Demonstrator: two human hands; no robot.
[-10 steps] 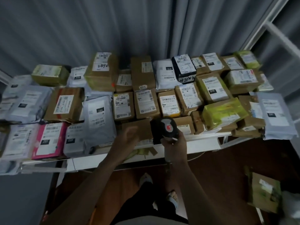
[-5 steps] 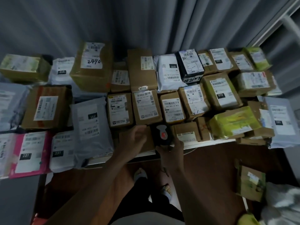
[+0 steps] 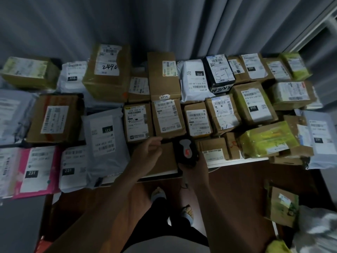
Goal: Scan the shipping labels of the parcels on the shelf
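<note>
Cardboard parcel [image 3: 165, 157], flat and label-less on its visible face, lies at the shelf's front edge between the hands. It appears stiff and probably light; grasping it by the near edges would suit turning it to find the label. Left hand [image 3: 147, 153] rests curled against its far-left corner; whether it pinches the board cannot be told. Right hand [image 3: 196, 168] grips the black scanner [image 3: 187, 153], aimed forward. Boxes and soft poly mailers [image 3: 104, 137] crowd the white shelf [image 3: 235, 161]. Grey curtain [image 3: 164, 24] hangs behind, brown floor below.
</note>
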